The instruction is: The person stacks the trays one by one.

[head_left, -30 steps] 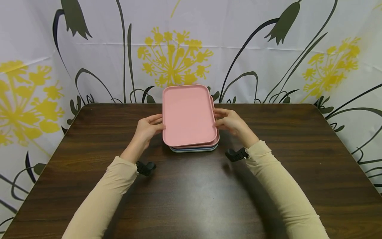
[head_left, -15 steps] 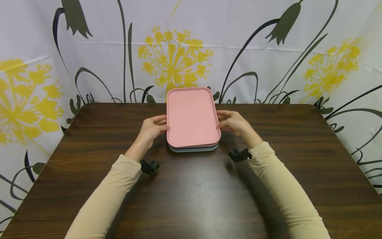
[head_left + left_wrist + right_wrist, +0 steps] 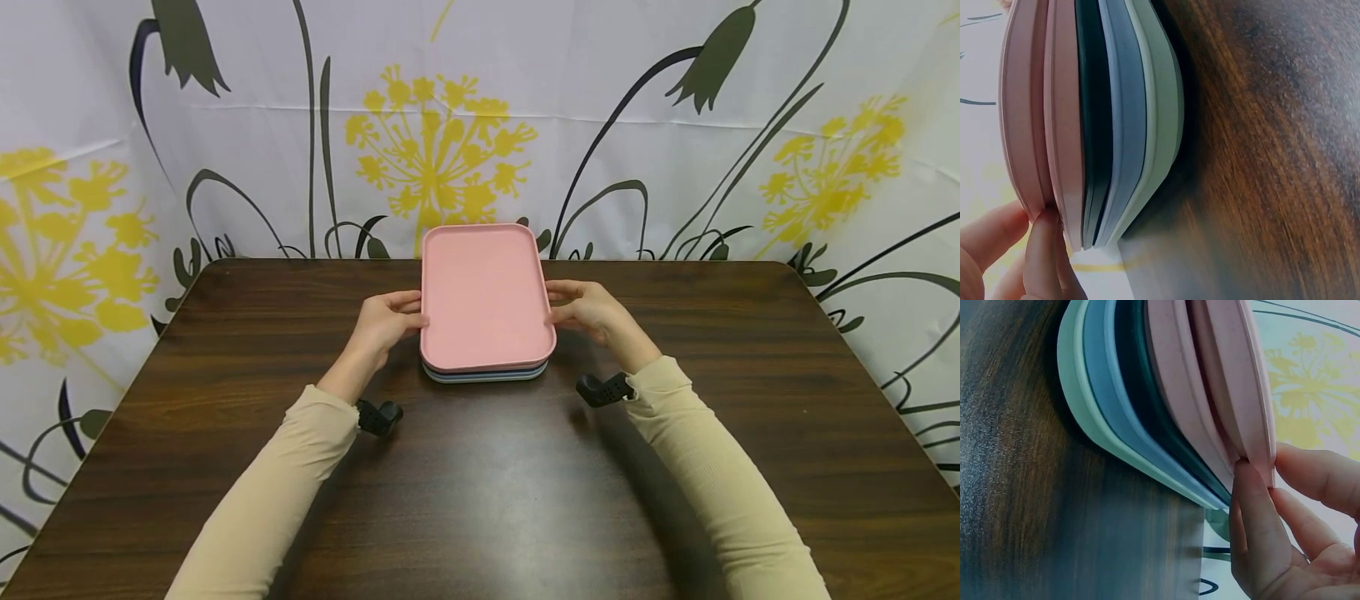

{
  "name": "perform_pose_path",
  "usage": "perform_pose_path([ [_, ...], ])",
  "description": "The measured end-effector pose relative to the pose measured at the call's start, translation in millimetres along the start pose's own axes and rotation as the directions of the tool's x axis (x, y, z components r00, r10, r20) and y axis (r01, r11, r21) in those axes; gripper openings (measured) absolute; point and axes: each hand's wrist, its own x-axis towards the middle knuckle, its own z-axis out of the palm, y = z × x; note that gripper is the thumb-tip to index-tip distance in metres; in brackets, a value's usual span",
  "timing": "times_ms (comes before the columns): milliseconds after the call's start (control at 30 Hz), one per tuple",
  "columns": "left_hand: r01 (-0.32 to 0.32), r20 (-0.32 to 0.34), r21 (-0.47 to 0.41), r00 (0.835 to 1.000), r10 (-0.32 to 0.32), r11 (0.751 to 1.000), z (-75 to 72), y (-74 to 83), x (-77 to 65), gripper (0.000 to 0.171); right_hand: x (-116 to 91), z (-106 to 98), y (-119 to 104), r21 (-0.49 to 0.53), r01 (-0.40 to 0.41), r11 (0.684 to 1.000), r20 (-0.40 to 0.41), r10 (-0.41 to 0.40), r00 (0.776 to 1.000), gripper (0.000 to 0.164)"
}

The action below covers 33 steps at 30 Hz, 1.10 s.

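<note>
A pink tray (image 3: 487, 296) tops a stack of trays near the table's far edge. My left hand (image 3: 381, 327) pinches its left rim, thumb above and fingers beneath, while my right hand (image 3: 596, 315) pinches the right rim the same way. Both wrist views show a second pink tray (image 3: 1065, 125) below it, then a dark green tray (image 3: 1141, 381), a blue tray (image 3: 1127, 106) and a pale green tray (image 3: 1163, 106) at the bottom. The top tray lies over the second one with a narrow dark gap between their sides.
The stack stands on a dark wood-grain table (image 3: 480, 483). A white cloth (image 3: 600, 100) printed with yellow flowers and dark stems hangs behind it. A black wrist strap mount (image 3: 378, 418) sits at the left wrist, with a similar mount (image 3: 603, 389) at the right.
Both hands have shifted the top pink tray slightly right and down, so it now lines up with the stack. Over the last half second it has barely moved.
</note>
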Motion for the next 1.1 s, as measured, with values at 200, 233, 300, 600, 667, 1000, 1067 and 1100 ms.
perform_pose_path([
  [200, -0.008, -0.031, -0.008, 0.999, 0.008, 1.0, 2.0, 1.0, -1.2, 0.049, 0.7, 0.6, 0.8, 0.022, -0.013, 1.0, -0.013, 0.013, 1.0, 0.064],
  [233, -0.011, -0.033, -0.007, 0.999, 0.01, 1.0, 2.3, 1.1, -1.2, 0.049, 0.8, 0.4, 0.7, 0.023, -0.014, 1.0, -0.014, 0.014, 1.0, 0.064],
  [300, -0.017, -0.037, -0.007, 0.999, 0.016, 1.0, 2.7, 1.1, -0.9, 0.048, 1.0, 0.1, 0.7, 0.022, -0.013, 1.0, -0.012, 0.013, 1.0, 0.064],
  [600, -0.042, -0.042, 0.019, 0.998, 0.043, 0.999, 2.4, 1.6, -1.1, 0.047, 0.4, 0.6, 0.8, 0.011, -0.021, 1.0, -0.022, 0.022, 1.0, 0.063],
  [667, -0.042, -0.041, 0.027, 0.998, 0.043, 0.999, 2.2, 1.7, -1.5, 0.047, 1.2, 1.1, 1.6, 0.017, -0.021, 1.0, -0.023, 0.022, 0.999, 0.063],
  [1000, -0.033, -0.052, 0.041, 0.998, 0.035, 0.999, 1.4, 1.6, -1.8, 0.046, 4.6, 2.8, 3.3, 0.06, -0.004, 0.998, -0.009, 0.005, 1.0, 0.064],
  [1067, -0.035, -0.052, 0.044, 0.998, 0.037, 0.998, 1.2, 1.6, -1.8, 0.046, 5.3, 2.4, 3.7, 0.058, 0.0, 0.998, -0.006, 0.0, 1.0, 0.064],
  [1100, -0.036, -0.053, 0.046, 0.998, 0.039, 0.998, 1.3, 1.6, -1.9, 0.046, 5.4, 2.3, 3.8, 0.057, 0.002, 0.998, -0.005, -0.002, 1.0, 0.064],
])
